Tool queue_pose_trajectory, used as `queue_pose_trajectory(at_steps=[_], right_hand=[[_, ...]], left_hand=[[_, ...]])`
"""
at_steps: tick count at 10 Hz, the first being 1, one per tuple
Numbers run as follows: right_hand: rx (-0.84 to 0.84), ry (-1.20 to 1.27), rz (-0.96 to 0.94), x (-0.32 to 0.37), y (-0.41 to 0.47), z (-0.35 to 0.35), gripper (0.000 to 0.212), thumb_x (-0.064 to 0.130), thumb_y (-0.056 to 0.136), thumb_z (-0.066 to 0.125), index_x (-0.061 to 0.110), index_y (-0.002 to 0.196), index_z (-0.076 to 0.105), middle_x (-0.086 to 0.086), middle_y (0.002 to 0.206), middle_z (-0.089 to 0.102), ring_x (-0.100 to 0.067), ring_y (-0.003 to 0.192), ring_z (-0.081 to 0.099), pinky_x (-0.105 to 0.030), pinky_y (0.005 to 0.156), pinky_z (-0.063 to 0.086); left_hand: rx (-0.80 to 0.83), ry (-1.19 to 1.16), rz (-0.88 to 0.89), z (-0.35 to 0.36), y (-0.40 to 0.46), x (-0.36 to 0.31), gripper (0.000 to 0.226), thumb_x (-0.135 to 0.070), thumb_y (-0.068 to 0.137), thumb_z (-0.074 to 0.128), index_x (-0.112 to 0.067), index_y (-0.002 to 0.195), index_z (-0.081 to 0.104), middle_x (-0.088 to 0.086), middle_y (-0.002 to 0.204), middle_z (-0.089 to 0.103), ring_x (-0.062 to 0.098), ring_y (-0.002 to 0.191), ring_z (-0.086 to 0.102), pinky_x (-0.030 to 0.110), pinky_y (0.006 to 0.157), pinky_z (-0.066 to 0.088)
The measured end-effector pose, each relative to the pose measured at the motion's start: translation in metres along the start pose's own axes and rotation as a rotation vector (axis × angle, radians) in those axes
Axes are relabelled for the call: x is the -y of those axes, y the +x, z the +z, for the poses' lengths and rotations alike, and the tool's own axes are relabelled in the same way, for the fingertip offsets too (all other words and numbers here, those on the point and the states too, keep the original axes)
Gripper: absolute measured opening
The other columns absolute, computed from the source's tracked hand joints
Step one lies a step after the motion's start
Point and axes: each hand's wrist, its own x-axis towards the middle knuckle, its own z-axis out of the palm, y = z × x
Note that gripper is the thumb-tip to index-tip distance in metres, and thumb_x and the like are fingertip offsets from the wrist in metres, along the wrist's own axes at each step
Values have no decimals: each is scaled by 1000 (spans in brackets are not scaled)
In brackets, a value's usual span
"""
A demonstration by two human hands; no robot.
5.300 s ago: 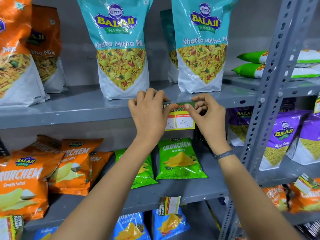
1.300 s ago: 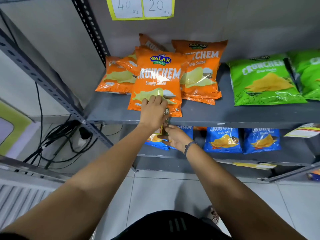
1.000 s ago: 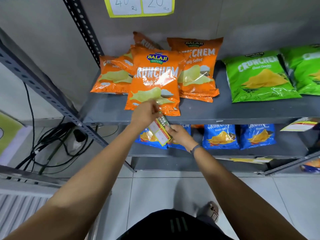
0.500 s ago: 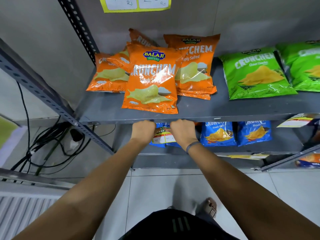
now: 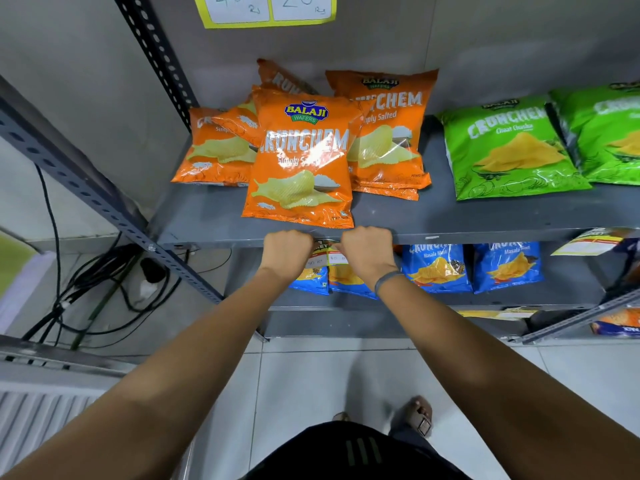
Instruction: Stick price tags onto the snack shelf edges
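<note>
A price tag (image 5: 325,252) with a green top strip and two white price boxes hangs at the front edge of the grey shelf (image 5: 450,234), just below the orange Crunchem bags (image 5: 301,161). My left hand (image 5: 286,251) and my right hand (image 5: 363,252) sit side by side on that edge, fingers curled onto the tag's top corners. Only the middle of the tag shows between the two hands.
Green Crunchem bags (image 5: 509,147) lie to the right on the same shelf, blue Crunchem bags (image 5: 471,266) on the shelf below. Another tag (image 5: 266,8) hangs from the shelf above, one more tag (image 5: 595,242) at far right. Slotted upright (image 5: 86,188) and floor cables (image 5: 90,289) at left.
The tag was held tilted between both hands below the shelf edge a second ago. Both hands have since brought it up flat against the edge and stay pressed there.
</note>
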Motion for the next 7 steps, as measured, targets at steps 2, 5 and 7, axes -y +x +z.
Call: queue_pose_trajectory(at_steps=[2,5,7], right_hand=[[-57,67,1,-4,6,0,33,41,86,63,10,79,68,-9,78,71,-29,75,68,-28,60,39],[-26,44,9,-3,2,-5,17,24,90,60,12,81,68,-9,86,73,-29,80,68,-28,60,37],[-80,107,-8,-23,-11,-20,18,24,92,56,10,89,67,-11,92,71,-32,84,67,-29,60,40]], left_hand=[[-93,-71,41,-5,5,0,29,-33,93,53,-15,77,69,4,72,69,26,70,65,20,46,19],[-100,37,135,-27,9,0,37,-36,94,53,-15,64,56,2,71,68,20,57,49,19,44,14],[-87,72,49,-49,7,-16,18,-30,90,59,-17,78,65,0,80,68,22,72,59,27,60,32]])
